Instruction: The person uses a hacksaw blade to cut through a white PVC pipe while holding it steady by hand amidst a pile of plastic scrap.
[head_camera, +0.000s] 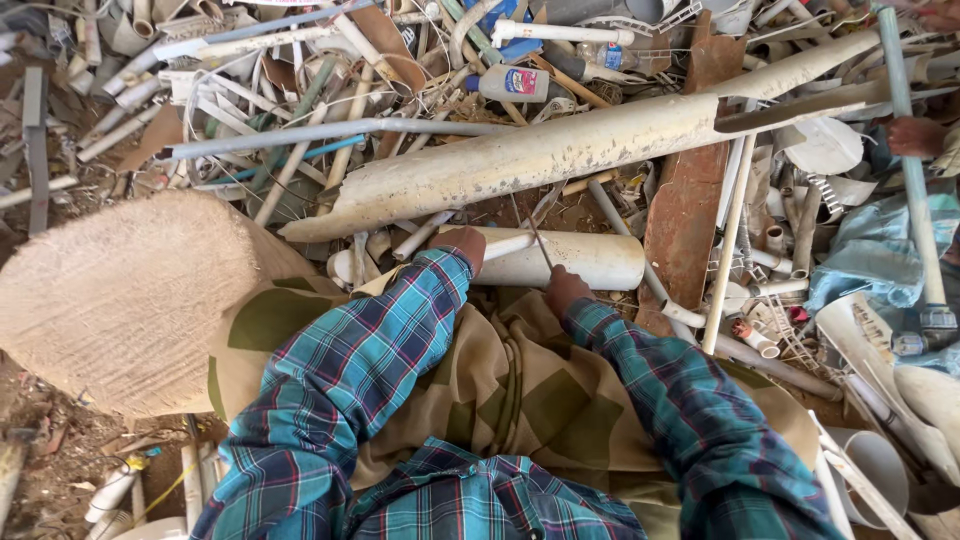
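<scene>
My plaid sleeves run out over the camouflage cloth (500, 390) on my lap, with a tan woven sack (120, 300) bulging just to my left. My left hand (462, 245) rests on the near end of a short white pipe (580, 260) lying crosswise just beyond my knees; its fingers curl over the pipe, though I cannot tell how tightly. My right hand (565, 290) is closed around the lower end of a thin blade (538, 245), which slants up across the pipe's face and touches it. Behind the pipe a long, dirty cream pipe (560, 150) stretches diagonally from lower left to upper right, and a rusty brown slab (685, 220) stands beside the short pipe's right end. Farther out, the ground is heaped with tangled plastic tubes, rods and a bottle (512, 82), and another person's hand (915, 135) shows at the far right edge.
</scene>
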